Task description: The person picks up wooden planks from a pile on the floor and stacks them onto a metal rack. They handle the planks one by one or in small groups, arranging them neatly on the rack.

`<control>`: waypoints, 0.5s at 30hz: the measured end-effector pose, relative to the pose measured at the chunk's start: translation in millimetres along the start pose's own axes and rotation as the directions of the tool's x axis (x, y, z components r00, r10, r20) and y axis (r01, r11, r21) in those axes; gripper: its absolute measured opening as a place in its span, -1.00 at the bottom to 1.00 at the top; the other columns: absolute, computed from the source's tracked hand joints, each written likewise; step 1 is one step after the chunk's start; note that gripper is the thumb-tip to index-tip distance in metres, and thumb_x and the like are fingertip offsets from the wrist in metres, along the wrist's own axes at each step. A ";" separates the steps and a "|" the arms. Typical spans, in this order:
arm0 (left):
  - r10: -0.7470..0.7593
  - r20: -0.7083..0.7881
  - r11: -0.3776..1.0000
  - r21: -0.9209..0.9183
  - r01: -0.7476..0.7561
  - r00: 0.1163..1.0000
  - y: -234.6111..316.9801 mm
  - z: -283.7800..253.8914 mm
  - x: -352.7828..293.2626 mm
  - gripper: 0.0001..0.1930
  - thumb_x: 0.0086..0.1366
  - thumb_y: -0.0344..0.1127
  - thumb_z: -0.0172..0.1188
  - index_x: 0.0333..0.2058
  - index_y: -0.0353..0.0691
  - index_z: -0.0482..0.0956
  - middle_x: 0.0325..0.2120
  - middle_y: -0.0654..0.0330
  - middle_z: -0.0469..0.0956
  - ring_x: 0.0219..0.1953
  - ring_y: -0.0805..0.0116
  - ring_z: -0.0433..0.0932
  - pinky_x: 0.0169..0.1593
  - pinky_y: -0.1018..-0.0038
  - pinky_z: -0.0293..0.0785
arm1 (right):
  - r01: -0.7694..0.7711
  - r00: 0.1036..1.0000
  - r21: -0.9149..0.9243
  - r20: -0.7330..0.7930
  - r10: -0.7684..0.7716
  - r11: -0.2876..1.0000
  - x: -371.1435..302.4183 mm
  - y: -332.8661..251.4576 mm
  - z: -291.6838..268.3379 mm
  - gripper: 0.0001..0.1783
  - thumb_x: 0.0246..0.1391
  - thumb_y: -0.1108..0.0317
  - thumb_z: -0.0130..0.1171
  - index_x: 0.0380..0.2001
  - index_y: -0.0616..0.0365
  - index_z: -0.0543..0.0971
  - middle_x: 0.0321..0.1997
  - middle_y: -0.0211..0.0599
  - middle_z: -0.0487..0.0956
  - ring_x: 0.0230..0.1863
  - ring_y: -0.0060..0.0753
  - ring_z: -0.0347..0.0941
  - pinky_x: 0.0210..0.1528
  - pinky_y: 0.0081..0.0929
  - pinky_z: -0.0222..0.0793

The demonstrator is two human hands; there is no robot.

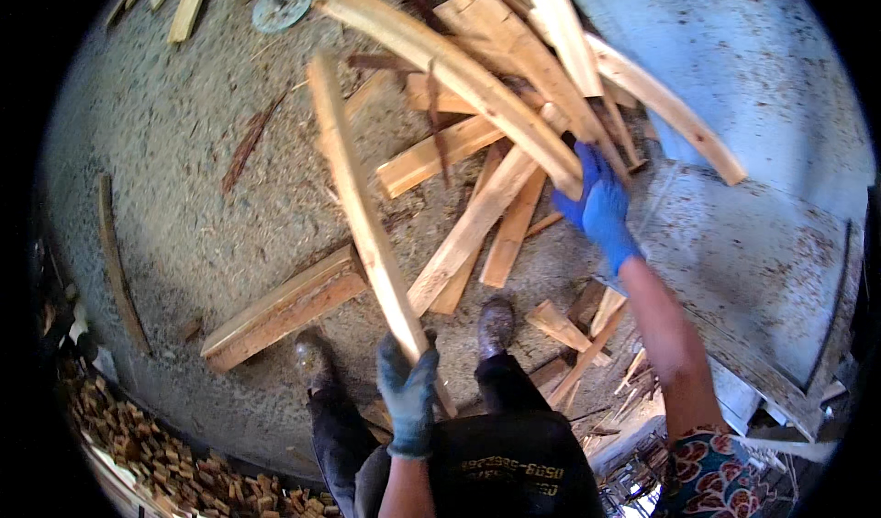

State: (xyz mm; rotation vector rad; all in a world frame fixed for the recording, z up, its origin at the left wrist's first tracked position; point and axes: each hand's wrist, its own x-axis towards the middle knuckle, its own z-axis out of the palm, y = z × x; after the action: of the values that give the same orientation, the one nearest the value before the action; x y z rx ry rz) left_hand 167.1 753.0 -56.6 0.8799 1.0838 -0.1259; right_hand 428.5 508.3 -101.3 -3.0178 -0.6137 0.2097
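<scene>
My left hand (408,394), in a grey-green glove, is closed round the near end of a long, pale wooden board (358,197). That board slants up and away to the left, its far end raised toward the top of the view. Further right, my right hand (598,201), in a blue glove, grips the near end of another long board (450,68). This second board reaches to the upper left across a loose pile of planks (523,45). Shorter planks (477,224) lie under and between the two boards.
A thick timber (284,307) lies by my left boot (317,362). Blue-grey metal sheeting (743,243) borders the right side. A round metal foot (282,6) stands at the top. Many small wood blocks (156,445) are heaped lower left; scraps (560,325) lie near my right boot.
</scene>
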 end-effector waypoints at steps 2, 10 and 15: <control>0.047 -0.041 0.995 0.094 -0.043 0.998 -21.0 6.3 17.3 -0.41 0.07 -0.61 0.18 0.11 -0.31 0.22 -0.10 0.12 0.42 -0.10 0.39 0.43 -0.10 0.50 0.44 | -0.113 0.979 -0.134 0.155 0.133 0.985 21.7 7.7 14.3 -0.17 -0.23 0.13 0.31 0.13 0.17 0.23 0.01 0.11 0.41 -0.01 0.12 0.36 -0.06 -0.08 0.35; 0.407 0.169 0.762 0.478 -0.436 0.898 -80.7 20.1 102.5 -0.36 -0.01 -0.42 0.30 0.07 -0.34 0.25 -0.04 0.07 0.36 -0.03 0.24 0.38 0.06 0.39 0.31 | -0.730 0.680 0.613 0.695 0.235 0.300 -87.0 -67.6 46.4 -0.42 -0.12 0.34 0.34 -0.03 0.19 0.33 -0.22 -0.36 0.44 -0.27 -0.45 0.39 -0.24 -0.50 0.42; 0.247 0.351 0.666 0.615 -0.421 0.903 -111.4 19.7 134.2 -0.31 -0.11 -0.19 0.40 -0.02 -0.34 0.32 -0.11 0.00 0.43 -0.06 0.21 0.41 0.02 0.34 0.34 | -0.684 0.719 0.713 0.622 0.308 0.156 -145.4 -109.2 123.1 -0.21 -0.18 0.38 0.38 0.11 0.23 0.19 -0.03 -0.23 0.39 -0.06 -0.39 0.33 -0.05 -0.42 0.35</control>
State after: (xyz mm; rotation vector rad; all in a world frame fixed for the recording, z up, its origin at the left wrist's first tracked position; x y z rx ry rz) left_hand 193.0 707.8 -224.2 1.6820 0.6080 -0.3262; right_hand 236.3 555.0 -196.6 -1.8421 0.5125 0.8071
